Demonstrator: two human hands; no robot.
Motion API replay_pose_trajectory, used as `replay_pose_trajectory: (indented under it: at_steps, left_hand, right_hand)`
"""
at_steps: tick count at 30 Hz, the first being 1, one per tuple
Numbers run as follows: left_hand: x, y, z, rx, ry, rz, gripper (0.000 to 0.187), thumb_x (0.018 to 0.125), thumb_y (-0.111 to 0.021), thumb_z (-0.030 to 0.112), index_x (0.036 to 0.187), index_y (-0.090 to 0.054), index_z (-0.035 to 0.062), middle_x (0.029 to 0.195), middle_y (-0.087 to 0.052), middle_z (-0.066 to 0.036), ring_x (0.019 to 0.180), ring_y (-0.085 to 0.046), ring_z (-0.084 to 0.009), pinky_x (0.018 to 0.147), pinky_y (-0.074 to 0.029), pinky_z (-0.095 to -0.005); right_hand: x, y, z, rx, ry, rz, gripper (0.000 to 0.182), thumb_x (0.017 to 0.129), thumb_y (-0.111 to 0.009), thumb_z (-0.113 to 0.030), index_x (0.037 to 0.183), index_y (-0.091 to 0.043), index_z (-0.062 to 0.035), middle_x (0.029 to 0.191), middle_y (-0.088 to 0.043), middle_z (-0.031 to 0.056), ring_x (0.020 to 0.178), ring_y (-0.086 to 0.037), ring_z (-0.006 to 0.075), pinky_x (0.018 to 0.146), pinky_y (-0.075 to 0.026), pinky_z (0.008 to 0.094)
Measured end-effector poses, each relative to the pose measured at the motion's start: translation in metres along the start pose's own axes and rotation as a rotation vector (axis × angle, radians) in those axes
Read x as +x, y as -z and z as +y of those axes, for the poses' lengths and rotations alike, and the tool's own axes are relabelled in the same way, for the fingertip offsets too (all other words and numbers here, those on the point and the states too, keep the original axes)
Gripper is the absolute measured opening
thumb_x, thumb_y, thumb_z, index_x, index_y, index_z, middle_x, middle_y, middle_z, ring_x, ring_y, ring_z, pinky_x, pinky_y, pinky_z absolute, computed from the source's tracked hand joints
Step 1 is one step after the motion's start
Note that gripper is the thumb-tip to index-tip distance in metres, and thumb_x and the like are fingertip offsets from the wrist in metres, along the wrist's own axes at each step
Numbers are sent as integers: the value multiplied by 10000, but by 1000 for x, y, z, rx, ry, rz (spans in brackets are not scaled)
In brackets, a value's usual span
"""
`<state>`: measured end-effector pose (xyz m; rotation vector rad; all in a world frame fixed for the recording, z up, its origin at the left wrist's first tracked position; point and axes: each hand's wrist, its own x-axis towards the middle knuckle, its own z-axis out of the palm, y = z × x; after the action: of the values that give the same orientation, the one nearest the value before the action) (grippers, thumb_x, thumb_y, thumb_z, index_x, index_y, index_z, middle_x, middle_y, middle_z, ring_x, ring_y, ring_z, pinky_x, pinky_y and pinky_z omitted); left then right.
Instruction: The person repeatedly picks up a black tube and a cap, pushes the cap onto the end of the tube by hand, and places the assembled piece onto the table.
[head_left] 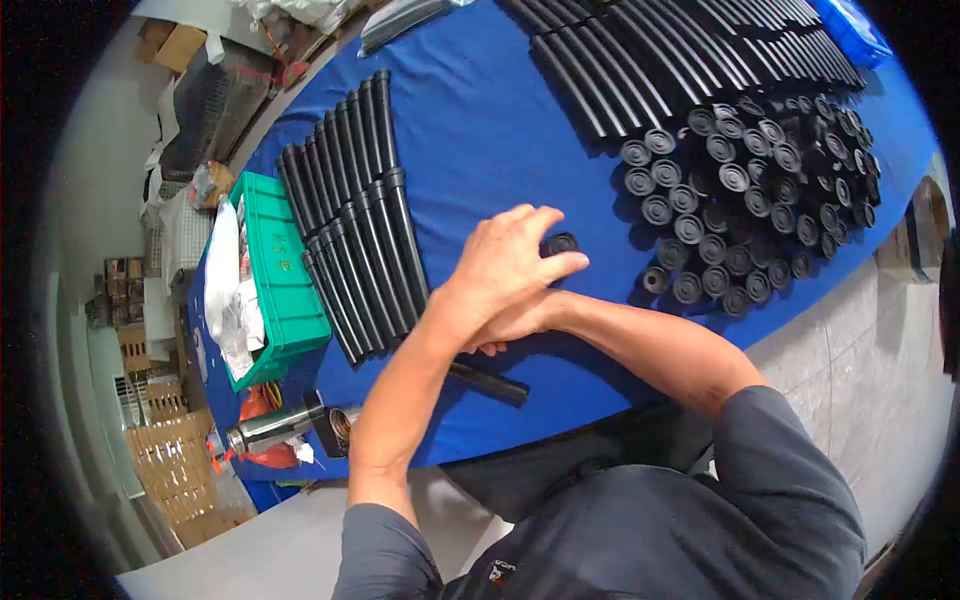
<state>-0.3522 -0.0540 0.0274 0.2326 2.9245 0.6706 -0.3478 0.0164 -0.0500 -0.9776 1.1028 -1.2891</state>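
Observation:
My left hand (pixel 510 250) crosses over my right, its thumb and fingers apart. In the gap between them shows a small round black cap (pixel 561 243). Beneath my left wrist, my right hand (pixel 515 322) is mostly hidden; only its curled fingertips show at the lower left, and I cannot tell what they hold. Just below them a single black tube (pixel 495 385) slants towards the table's near edge, its left end hidden behind my left forearm. To the left, black tubes (pixel 355 215) with wider collared ends lie side by side in two rows.
Many round black caps (pixel 735 178) cover the right of the blue cloth (pixel 470 110). Behind them lie more black tubes (pixel 640 55). On the left stand a green crate (pixel 290 290) with papers and a steel flask (pixel 270 430). A blue bin (pixel 855 30) sits far right.

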Motion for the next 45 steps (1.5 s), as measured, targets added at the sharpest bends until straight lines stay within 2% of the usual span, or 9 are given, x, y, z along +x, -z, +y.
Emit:
replay_pose_trajectory:
  at_steps: [5, 9, 17, 21, 24, 26, 30, 34, 45]
  left_hand:
    - [4, -22, 12, 23, -11, -27, 352, 813, -724, 256, 1079, -700, 27, 1078, -686, -183, 1006, -671, -367, 913, -538, -440]
    - [6, -12, -18, 210, 70, 181, 334, 814, -710, 208, 1095, -699, 27, 1086, -680, -192, 1023, -663, -374, 925, -532, -441]
    - [16, 4, -66, 319, 173, 117, 489, 796, -767, 262, 1204, -659, 15, 1116, -687, -220, 960, -680, -355, 877, -538, -435]
    - [-8, 31, -31, 166, 251, 331, 529, 860, -751, 323, 1280, -622, 27, 1112, -679, -186, 966, -686, -346, 892, -538, -430]
    - [-63, 47, -17, 19, 189, 753, 257, 942, -669, 143, 1156, -686, 2, 1007, -711, -154, 822, -704, -252, 722, -557, -366]
    - [-114, 34, -27, -64, 271, 941, 183, 950, -607, 50, 1095, -692, -23, 941, -716, -158, 820, -705, -248, 756, -564, -358]
    - [-197, -20, -4, 236, 118, 681, 340, 830, -549, -98, 1122, -692, -1, 1070, -717, -160, 988, -696, -301, 895, -550, -393]
    - [-220, -70, 4, 380, 63, 317, 502, 765, -616, -47, 1261, -648, 18, 1327, -617, -189, 1238, -590, -361, 1079, -465, -483]
    - [-222, -53, 0, 335, 101, 227, 430, 733, -702, 51, 1160, -662, 82, 1083, -604, -129, 1077, -608, -336, 1099, -417, -554]
  right_hand:
    - [-1, 5, 29, 76, 323, 36, 137, 852, -695, -186, 838, -681, -50, 701, -623, 41, 626, -610, 157, 562, -489, 318]
    - [-3, -5, -4, -19, -7, 4, 158, 866, -698, -178, 895, -696, -23, 782, -663, 75, 662, -633, 167, 588, -512, 317]
    - [2, -3, 1, -2, 103, -47, 231, 856, -687, -161, 999, -690, 20, 801, -672, 68, 648, -640, 147, 551, -528, 302]
    - [4, -3, 5, -28, 132, -60, 240, 863, -686, -180, 988, -689, 26, 795, -679, 71, 638, -643, 147, 548, -527, 307]
    - [5, -2, 4, -46, 126, -49, 214, 883, -679, -189, 973, -692, 4, 760, -665, 50, 617, -628, 133, 546, -516, 298]
    - [3, -2, 1, -40, 101, -45, 187, 878, -670, -168, 963, -687, -2, 757, -654, 39, 612, -612, 118, 531, -498, 297]
    - [-2, -3, -1, 75, 38, -17, 161, 874, -640, -96, 986, -676, 12, 760, -642, 40, 607, -606, 111, 551, -501, 264]
    - [1, -5, 1, 104, 63, 55, 159, 891, -626, -105, 975, -677, 20, 782, -646, 48, 599, -604, 114, 532, -508, 273]
    - [-5, -6, -4, 200, 45, 81, 160, 878, -636, -92, 996, -677, 9, 768, -644, 36, 576, -588, 99, 517, -492, 250]
